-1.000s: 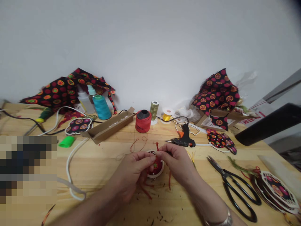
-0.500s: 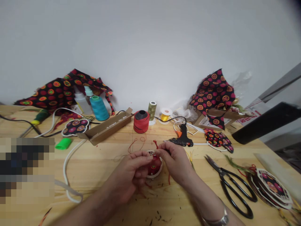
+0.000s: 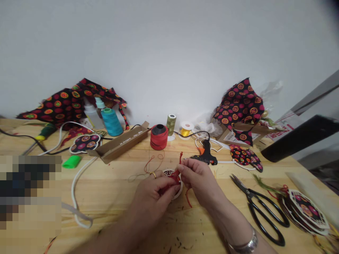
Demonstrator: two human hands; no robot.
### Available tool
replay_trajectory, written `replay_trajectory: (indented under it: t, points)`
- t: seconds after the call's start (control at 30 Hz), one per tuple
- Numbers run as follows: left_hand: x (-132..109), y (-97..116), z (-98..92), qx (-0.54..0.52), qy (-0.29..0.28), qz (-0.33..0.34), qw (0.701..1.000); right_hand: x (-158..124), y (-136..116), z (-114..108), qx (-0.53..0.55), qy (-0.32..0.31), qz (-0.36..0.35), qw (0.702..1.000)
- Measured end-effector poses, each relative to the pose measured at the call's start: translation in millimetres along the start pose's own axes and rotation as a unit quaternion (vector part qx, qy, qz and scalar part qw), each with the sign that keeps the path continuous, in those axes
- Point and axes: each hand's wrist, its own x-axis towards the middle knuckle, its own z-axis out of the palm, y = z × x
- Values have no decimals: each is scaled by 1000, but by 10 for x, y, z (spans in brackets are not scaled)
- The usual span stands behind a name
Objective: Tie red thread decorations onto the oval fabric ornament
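Observation:
A round ornament (image 3: 168,172) with a white cut-out fretwork rim and dark red fabric sits low over the table in front of me. My left hand (image 3: 156,190), a gold ring on one finger, is closed around it and covers most of its face. My right hand (image 3: 194,176) pinches a red cord (image 3: 180,157) between thumb and fingertips at the ornament's right edge. The cord's knotted-looking end sticks up above the fingers, and another length hangs below them. How the cord joins the ornament is hidden by my fingers.
Scissors (image 3: 249,194) lie to the right, beside a stack of finished-looking ornaments (image 3: 308,208). A black glue gun (image 3: 208,153) rests behind my right hand. Further back stand a red thread cone (image 3: 159,137), a teal thread cone (image 3: 111,121) and a long cardboard tray (image 3: 122,143).
My left hand has shifted over the ornament, its thumb and fingers now covering more of the red fabric. The cord end in my right hand has moved slightly right and points higher.

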Motion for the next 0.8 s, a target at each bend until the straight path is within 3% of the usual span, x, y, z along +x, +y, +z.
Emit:
replay_trajectory:
  t: [0.1, 0.27, 0.33, 0.43, 0.53, 0.6, 0.7, 0.8]
  points:
    - [-15, -24, 23, -4, -22, 12, 1000, -14, 0, 16, 67, -21, 40, 997]
    - [-28, 14, 7, 42, -38, 24, 998, -22, -17, 8, 89, -32, 46, 994]
    - [-34, 38, -22, 96, 6, 48, 994, -20, -26, -3, 81, -26, 41, 996]
    - [-45, 61, -61, 145, 129, 78, 978, -13, -27, -15, 55, -16, 28, 998]
    - [-48, 69, -69, 88, 215, 95, 968, -7, -12, -11, 20, -6, 18, 1000]
    - [-42, 65, -54, -10, 197, 77, 977, -8, 0, -4, -1, -2, 11, 1000]
    - [-30, 43, -27, -141, 106, -7, 984, -14, 8, 6, -25, -2, -1, 1000]
    - [-21, 20, -16, -162, 74, -59, 982, -19, 4, 15, -40, -3, -10, 999]
